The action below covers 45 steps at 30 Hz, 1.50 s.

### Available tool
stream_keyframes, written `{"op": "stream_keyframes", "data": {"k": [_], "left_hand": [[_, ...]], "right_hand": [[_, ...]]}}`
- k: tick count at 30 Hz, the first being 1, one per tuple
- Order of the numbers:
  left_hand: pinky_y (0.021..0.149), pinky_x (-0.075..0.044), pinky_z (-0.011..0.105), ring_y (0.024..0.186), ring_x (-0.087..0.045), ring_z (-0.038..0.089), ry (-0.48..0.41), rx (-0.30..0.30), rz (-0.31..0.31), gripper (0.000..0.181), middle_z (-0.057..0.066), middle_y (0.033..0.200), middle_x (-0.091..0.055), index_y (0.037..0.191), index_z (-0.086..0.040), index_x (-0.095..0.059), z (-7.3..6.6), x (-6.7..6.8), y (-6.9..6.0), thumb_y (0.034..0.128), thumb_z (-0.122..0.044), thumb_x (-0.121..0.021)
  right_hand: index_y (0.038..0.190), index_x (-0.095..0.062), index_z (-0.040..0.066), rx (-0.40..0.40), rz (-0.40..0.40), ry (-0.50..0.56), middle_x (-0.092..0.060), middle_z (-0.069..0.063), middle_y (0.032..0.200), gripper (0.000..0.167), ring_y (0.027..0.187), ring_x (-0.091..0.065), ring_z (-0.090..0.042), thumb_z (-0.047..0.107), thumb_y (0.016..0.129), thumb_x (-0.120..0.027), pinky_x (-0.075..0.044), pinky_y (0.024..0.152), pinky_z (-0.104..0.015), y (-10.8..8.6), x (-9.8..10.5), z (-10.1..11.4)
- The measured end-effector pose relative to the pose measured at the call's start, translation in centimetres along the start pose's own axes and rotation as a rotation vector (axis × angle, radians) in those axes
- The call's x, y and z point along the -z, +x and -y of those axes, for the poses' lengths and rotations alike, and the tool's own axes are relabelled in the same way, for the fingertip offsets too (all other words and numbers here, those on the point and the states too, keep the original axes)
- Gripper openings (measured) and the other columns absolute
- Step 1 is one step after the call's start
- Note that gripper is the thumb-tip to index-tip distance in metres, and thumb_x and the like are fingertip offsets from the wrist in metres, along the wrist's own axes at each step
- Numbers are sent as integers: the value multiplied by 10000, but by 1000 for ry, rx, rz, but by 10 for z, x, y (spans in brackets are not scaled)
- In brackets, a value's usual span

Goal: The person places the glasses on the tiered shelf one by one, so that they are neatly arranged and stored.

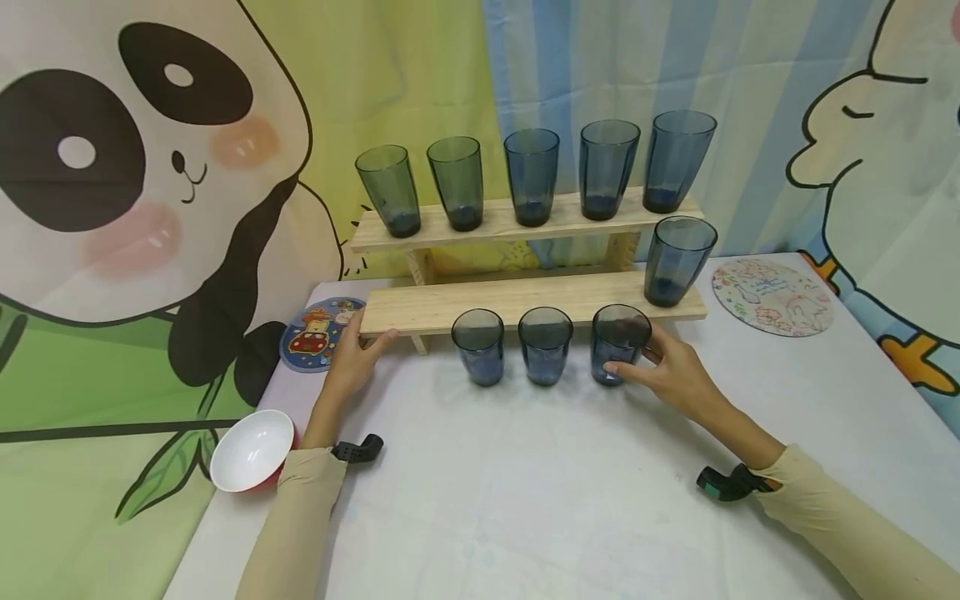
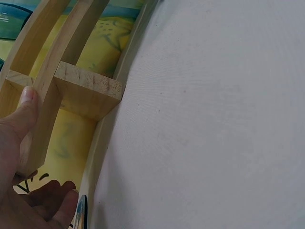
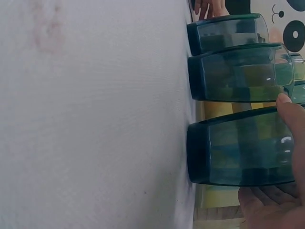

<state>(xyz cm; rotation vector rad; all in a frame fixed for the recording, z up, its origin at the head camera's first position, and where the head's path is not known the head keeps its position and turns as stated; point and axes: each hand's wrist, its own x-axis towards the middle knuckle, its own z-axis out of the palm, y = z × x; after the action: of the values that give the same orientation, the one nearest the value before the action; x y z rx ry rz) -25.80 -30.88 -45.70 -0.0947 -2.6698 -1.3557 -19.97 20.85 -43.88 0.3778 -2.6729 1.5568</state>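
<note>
My right hand (image 1: pixel 678 377) holds a blue-tinted drinking glass (image 1: pixel 609 343), the rightmost of three standing upright on the table before a two-tier wooden shelf (image 1: pixel 480 302). In the right wrist view, the thumb lies on one side of that glass (image 3: pixel 238 148) and the fingers on the other; its base meets the white cloth. At the shelf's left end, my left hand (image 1: pixel 349 360) grips the lower board, and the left wrist view shows the thumb (image 2: pixel 26 107) against its wood. The other two glasses (image 1: pixel 478 348) (image 1: pixel 545 346) stand to the left of the held one.
Several matching glasses (image 1: pixel 532 177) line the upper board, and one glass (image 1: pixel 678 260) stands at the lower board's right end. A round blue mat (image 1: pixel 311 337) lies left of the shelf, a floral one (image 1: pixel 772 296) right. A white bowl (image 1: pixel 253 450) sits at the left edge.
</note>
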Motion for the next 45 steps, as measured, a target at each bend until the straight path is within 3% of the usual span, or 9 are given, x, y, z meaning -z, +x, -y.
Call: {"op": "stream_keyframes", "data": {"k": [6,10,14,20,25,30,38,43,45], "left_hand": [[1280,-261,568,1541,-351,427,-1,-4,-1,866,255,1646,-383,1658,-53,-269,0,0,1,1013,-412,-722],[1283,-255,568,1550,-338,420,-6,-9,5,869,251,1656,-370,1664,-51,-253,0,-1,1,1019,-403,-716],[1286,-249,566,1558,-327,414,-7,3,8,886,242,1668,-356,1672,-63,-239,-1,0,0,1017,-426,-711],[1287,-244,574,1561,-313,425,0,19,11,901,241,1675,-342,1674,-71,-235,-2,0,-1,1012,-466,-703],[1285,-241,584,1563,-304,434,14,27,10,908,245,1679,-331,1676,-74,-228,-2,0,-1,1013,-478,-698],[1286,-242,578,1561,-309,431,13,21,4,901,248,1675,-335,1672,-66,-239,-1,0,-1,1011,-465,-705],[1282,-243,588,1555,-317,438,18,18,3,892,250,1668,-348,1668,-62,-247,0,0,0,1013,-457,-706],[1283,-248,578,1552,-328,435,7,14,3,882,249,1663,-357,1664,-55,-257,-1,0,0,1014,-441,-711],[1282,-250,581,1553,-325,437,3,13,6,883,248,1666,-353,1664,-55,-257,-2,1,0,1013,-441,-712]], "right_hand": [[1496,-528,20,39,-16,32,-558,-203,1509,737,1411,-550,-391,289,900,-868,-446,1055,-107,0,-2,-1],[1497,-532,22,46,-23,55,-564,-202,1504,733,1412,-549,-392,269,897,-872,-437,1051,-85,-1,-3,-3],[1512,-526,32,26,-13,56,-557,-195,1518,755,1426,-539,-384,281,891,-877,-446,1085,-142,-3,-3,1],[1490,-548,59,19,-17,-11,-595,-169,1488,744,1420,-552,-370,350,888,-875,-459,1129,-306,-6,6,24],[1510,-534,66,42,-30,-14,-595,-171,1500,754,1419,-551,-380,349,895,-868,-460,1094,-215,-2,17,48],[1506,-537,67,57,-67,-5,-608,-175,1475,723,1417,-559,-355,329,912,-856,-462,1099,-205,12,24,66],[1515,-506,42,32,-131,11,-579,-208,1492,762,1467,-503,-355,388,923,-838,-413,1215,-423,45,26,79],[1438,-570,67,35,-154,0,-639,-188,1413,692,1423,-552,-356,436,915,-835,-449,1192,-471,61,22,79],[1387,-596,73,28,-164,-14,-669,-176,1321,663,1333,-614,-331,469,910,-830,-497,1134,-457,66,19,79]]}}
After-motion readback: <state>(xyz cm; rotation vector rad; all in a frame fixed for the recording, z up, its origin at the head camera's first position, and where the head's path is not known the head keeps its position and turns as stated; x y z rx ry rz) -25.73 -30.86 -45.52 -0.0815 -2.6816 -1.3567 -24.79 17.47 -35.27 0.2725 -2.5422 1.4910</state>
